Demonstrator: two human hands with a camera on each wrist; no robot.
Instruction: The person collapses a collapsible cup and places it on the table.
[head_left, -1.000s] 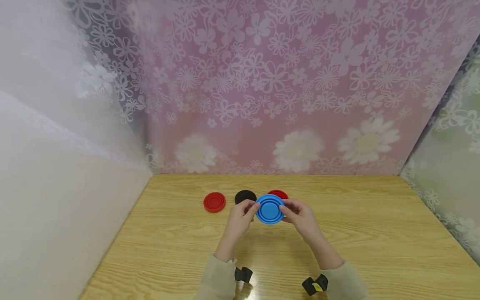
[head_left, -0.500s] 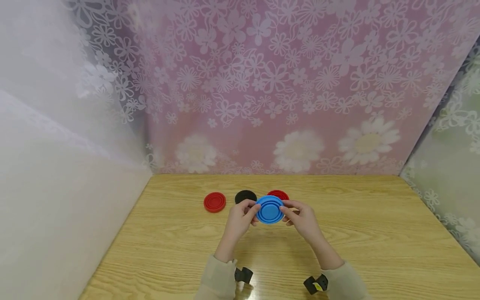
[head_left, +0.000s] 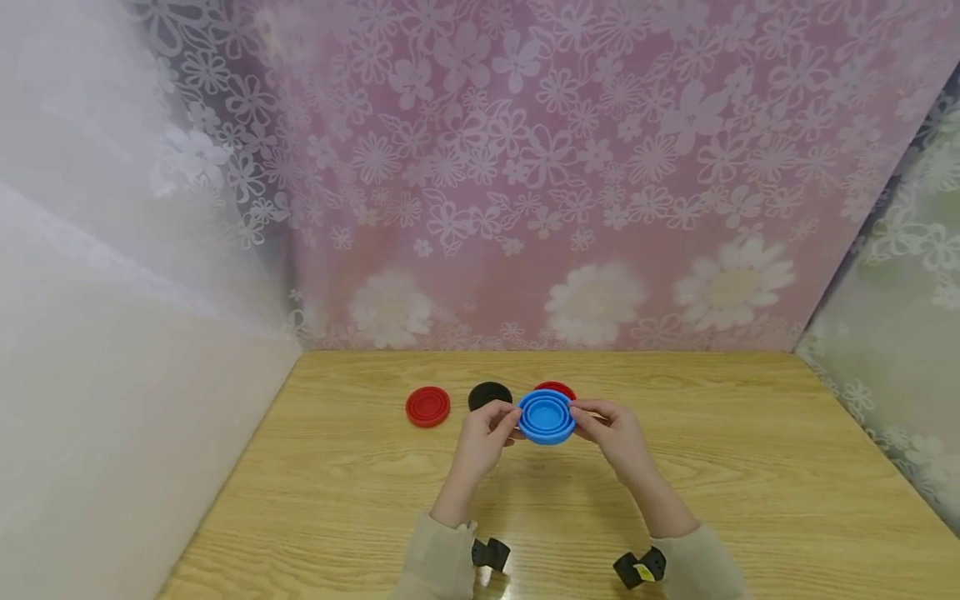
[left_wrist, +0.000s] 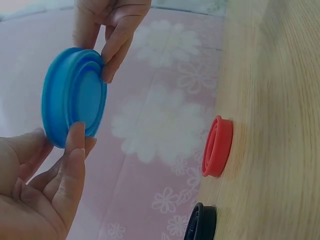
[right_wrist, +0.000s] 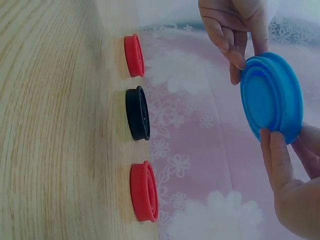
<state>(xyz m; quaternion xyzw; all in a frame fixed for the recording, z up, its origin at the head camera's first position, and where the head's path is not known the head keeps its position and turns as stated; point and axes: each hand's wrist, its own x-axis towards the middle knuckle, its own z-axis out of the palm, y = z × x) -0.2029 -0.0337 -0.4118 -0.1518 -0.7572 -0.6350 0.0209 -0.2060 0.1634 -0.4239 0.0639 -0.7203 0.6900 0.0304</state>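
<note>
A blue collapsible cup (head_left: 546,417), folded flat into concentric rings, is held up above the table between both hands. My left hand (head_left: 480,437) pinches its left edge between thumb and fingers, and my right hand (head_left: 621,440) pinches the opposite edge. Seen from the left wrist, the blue cup (left_wrist: 75,97) is tilted nearly on edge, with the left hand (left_wrist: 47,195) below it and the right hand (left_wrist: 114,27) above. In the right wrist view the right fingers (right_wrist: 280,160) touch the ringed face of the cup (right_wrist: 272,97).
Farther back on the wooden table (head_left: 360,500) lie a red folded cup (head_left: 427,407), a black one (head_left: 489,395) partly behind my left hand, and a second red one (head_left: 557,387) mostly hidden by the blue cup. A flowered curtain (head_left: 480,208) hangs behind the table.
The blue cup has shifted slightly right and its tilt has changed, so the outer side of its lower rim now shows. My right hand has moved a little right with it.
</note>
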